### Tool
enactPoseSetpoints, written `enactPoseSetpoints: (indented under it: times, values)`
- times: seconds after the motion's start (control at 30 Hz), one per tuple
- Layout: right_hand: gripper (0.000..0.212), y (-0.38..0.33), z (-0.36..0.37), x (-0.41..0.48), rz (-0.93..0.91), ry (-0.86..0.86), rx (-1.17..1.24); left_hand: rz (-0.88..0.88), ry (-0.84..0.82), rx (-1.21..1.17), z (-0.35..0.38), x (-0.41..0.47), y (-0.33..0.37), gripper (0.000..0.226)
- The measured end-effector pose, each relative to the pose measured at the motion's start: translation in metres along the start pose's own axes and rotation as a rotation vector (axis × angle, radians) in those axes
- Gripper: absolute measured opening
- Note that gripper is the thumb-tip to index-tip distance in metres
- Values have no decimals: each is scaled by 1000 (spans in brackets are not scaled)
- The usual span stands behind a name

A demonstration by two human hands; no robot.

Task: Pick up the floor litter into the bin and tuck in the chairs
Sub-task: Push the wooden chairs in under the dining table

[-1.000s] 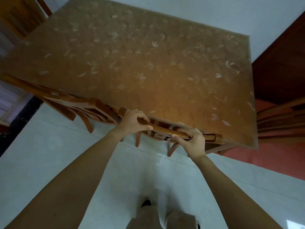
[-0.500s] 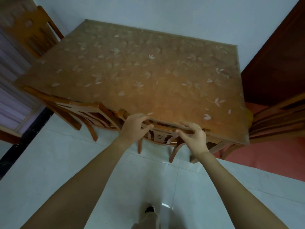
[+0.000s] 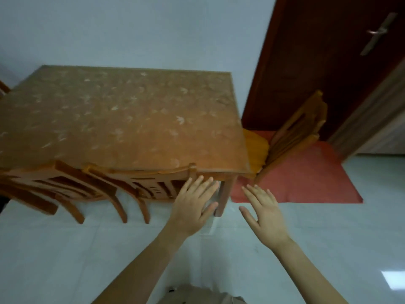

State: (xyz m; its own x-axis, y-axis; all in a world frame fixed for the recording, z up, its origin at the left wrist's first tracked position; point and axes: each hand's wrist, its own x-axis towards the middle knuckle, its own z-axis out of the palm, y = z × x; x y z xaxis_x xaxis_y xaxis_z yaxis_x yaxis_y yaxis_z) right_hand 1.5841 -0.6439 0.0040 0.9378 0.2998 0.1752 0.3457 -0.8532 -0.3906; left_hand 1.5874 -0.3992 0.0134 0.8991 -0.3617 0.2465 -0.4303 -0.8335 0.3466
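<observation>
Seemingly done tucking near chairs [image 3: 140, 174] at 8 o'clock; yet to tuck side chair [image 3: 295, 128] at 3 o'clock; left hand [image 3: 192, 208] and right hand [image 3: 265, 211] fingers spread, empty.

Pale tiled floor [image 3: 87, 249] bearing a wooden table [image 3: 122, 119], tucked chairs [image 3: 140, 178] and a red mat [image 3: 306, 183]

A left chair [image 3: 54, 185] and a middle chair [image 3: 140, 183] sat side by side, tucked under the surface's [image 3: 122, 119] near edge. A third chair [image 3: 293, 137] stood at its right end, on a mat [image 3: 306, 183], before a door [image 3: 317, 62].
</observation>
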Motion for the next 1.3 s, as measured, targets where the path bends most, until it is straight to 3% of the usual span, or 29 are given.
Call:
enactPoseSetpoints:
  times: [0.23,0.57,0.8,1.1,1.3]
  values:
    - [62,103,-36,-117,284,-29,-7,78,-228,-63,89,15,121,56]
    - [57,213,-109,-127,508,187,19,205,-167,-100,134,142,225,52]
    - [58,321,-123,-71,542,154,15,226,-168,-128,195,256,245,50]
    - [53,471,-188,81,482,129,-79,255,-91,-120,234,470,258,49]
    - [50,546,-212,160,387,106,-51,150,-93,-71,255,562,256,52]
